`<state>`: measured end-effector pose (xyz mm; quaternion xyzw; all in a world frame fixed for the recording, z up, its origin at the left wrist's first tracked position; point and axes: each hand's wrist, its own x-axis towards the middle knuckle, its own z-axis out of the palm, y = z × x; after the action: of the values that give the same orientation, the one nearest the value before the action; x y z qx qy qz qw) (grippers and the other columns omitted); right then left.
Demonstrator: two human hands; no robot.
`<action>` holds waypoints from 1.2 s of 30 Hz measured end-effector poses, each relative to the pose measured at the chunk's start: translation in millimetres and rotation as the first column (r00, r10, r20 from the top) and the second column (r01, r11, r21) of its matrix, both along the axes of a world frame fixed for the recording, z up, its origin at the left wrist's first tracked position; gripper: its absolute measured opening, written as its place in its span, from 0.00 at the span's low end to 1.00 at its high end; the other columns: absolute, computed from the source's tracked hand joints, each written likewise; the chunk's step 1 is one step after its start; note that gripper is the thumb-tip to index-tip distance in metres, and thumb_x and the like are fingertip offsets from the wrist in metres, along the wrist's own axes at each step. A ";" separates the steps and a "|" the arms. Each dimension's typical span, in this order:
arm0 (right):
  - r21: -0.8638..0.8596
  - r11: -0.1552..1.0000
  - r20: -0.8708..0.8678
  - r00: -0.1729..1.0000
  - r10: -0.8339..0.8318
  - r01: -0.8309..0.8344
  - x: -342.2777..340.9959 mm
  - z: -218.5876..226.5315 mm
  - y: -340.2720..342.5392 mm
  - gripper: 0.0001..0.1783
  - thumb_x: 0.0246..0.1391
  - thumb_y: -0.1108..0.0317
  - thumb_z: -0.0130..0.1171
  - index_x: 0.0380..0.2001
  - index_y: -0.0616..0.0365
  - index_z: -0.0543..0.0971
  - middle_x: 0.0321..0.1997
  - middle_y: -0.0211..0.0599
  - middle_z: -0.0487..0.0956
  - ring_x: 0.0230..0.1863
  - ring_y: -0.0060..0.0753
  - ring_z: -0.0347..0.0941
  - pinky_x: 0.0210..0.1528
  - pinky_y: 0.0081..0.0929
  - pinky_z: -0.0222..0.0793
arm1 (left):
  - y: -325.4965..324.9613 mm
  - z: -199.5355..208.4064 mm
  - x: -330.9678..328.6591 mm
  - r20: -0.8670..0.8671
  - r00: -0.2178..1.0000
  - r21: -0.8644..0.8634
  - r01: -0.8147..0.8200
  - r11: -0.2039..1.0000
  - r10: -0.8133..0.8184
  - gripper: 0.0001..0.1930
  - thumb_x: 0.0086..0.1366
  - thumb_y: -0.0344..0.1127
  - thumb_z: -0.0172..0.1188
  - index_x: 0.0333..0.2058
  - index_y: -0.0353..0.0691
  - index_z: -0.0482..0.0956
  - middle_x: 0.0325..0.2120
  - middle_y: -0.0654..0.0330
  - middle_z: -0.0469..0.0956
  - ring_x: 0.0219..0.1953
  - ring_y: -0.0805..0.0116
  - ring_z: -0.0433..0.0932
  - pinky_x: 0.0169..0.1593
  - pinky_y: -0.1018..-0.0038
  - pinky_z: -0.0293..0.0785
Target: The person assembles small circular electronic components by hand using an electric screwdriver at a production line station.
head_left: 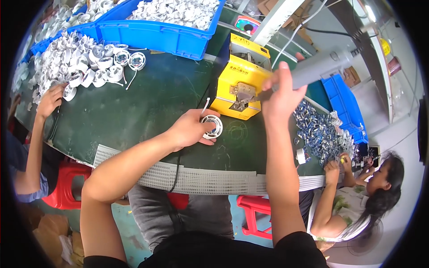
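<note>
My left hand (190, 128) grips a round white plastic housing (218, 127) just above the green table, fingers wrapped about its rim. A thin white cable with a small plug rises from that housing. In my right hand (283, 96) is a grey electric screwdriver (319, 69), slightly blurred, tilted with its tip toward the lower left. The tip is by the metal pick-up part on the front of a yellow screw feeder (243, 78); I cannot tell whether they touch. My left hand is to the left of the feeder, below its front corner.
A heap of white housings (82, 60) lies on the left, where a co-worker's hand (51, 100) reaches in. Blue bins (154, 38) stand behind. At right lies a pile of small circuit boards (317, 134), with another co-worker's hands (333, 169) beside it. A grey slotted strip (210, 181) edges the table (152, 94).
</note>
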<state>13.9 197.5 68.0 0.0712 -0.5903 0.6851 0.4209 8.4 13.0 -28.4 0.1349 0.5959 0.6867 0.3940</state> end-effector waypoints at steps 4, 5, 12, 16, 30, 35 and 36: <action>0.069 0.996 0.109 0.992 -0.064 0.057 -11.5 -7.0 -15.8 0.21 0.56 0.75 0.55 0.52 0.62 0.62 0.16 0.32 0.68 0.15 0.24 0.63 0.19 0.24 0.61 | 2.4 0.4 1.3 -0.004 1.000 -0.041 -0.028 0.999 0.028 0.16 0.68 0.28 0.50 0.53 0.33 0.70 0.39 0.56 0.75 0.35 0.64 0.81 0.41 0.68 0.84; 0.154 0.985 0.160 0.982 -0.105 0.081 -10.1 -8.7 -18.5 0.20 0.56 0.75 0.54 0.50 0.63 0.62 0.16 0.33 0.69 0.15 0.25 0.65 0.20 0.24 0.61 | 1.5 -0.6 1.3 -0.008 0.999 -0.033 -0.037 0.999 0.036 0.16 0.68 0.28 0.50 0.54 0.33 0.69 0.39 0.56 0.75 0.35 0.64 0.81 0.40 0.68 0.84; 0.140 0.990 0.188 0.981 -0.046 0.019 6.3 -17.6 -26.5 0.22 0.56 0.75 0.54 0.53 0.64 0.61 0.17 0.34 0.69 0.15 0.25 0.65 0.21 0.24 0.62 | 1.9 1.6 2.7 0.045 0.992 -0.042 -0.112 0.993 0.114 0.15 0.66 0.29 0.50 0.51 0.31 0.67 0.41 0.51 0.74 0.33 0.62 0.82 0.37 0.69 0.83; 0.067 0.996 0.127 0.991 0.043 -0.052 29.1 -31.6 -37.7 0.28 0.56 0.76 0.52 0.59 0.65 0.57 0.17 0.35 0.67 0.14 0.24 0.62 0.19 0.26 0.62 | 5.6 2.6 2.0 0.026 0.994 -0.046 -0.100 0.994 0.102 0.14 0.67 0.29 0.50 0.50 0.32 0.67 0.41 0.50 0.74 0.33 0.61 0.82 0.36 0.69 0.83; -0.040 0.978 0.136 0.969 0.208 -0.204 32.5 -51.4 -67.9 0.23 0.57 0.74 0.51 0.56 0.57 0.60 0.19 0.32 0.63 0.16 0.25 0.60 0.20 0.26 0.64 | 0.2 9.7 1.3 0.028 0.994 -0.069 -0.104 0.992 0.106 0.12 0.67 0.29 0.50 0.47 0.32 0.69 0.39 0.52 0.74 0.33 0.64 0.81 0.36 0.70 0.83; -0.027 0.978 0.129 0.970 0.208 -0.206 31.3 -55.3 -67.9 0.22 0.57 0.74 0.51 0.55 0.58 0.61 0.19 0.32 0.63 0.15 0.25 0.60 0.19 0.26 0.64 | 1.7 8.8 1.3 0.034 0.994 -0.070 -0.102 0.992 0.105 0.12 0.67 0.29 0.50 0.47 0.33 0.69 0.38 0.52 0.74 0.33 0.64 0.81 0.36 0.70 0.83; -0.036 0.979 0.136 0.969 0.204 -0.201 31.5 -55.6 -69.8 0.22 0.57 0.75 0.51 0.54 0.58 0.61 0.19 0.32 0.63 0.15 0.25 0.60 0.19 0.26 0.64 | 1.9 7.6 1.2 0.036 0.994 -0.073 -0.103 0.992 0.106 0.12 0.67 0.29 0.50 0.47 0.33 0.69 0.38 0.52 0.74 0.33 0.64 0.81 0.36 0.70 0.83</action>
<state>45.4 127.6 12.4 0.0785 -0.6004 0.7341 0.3074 9.6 14.9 -20.8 0.0755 0.6183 0.6872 0.3739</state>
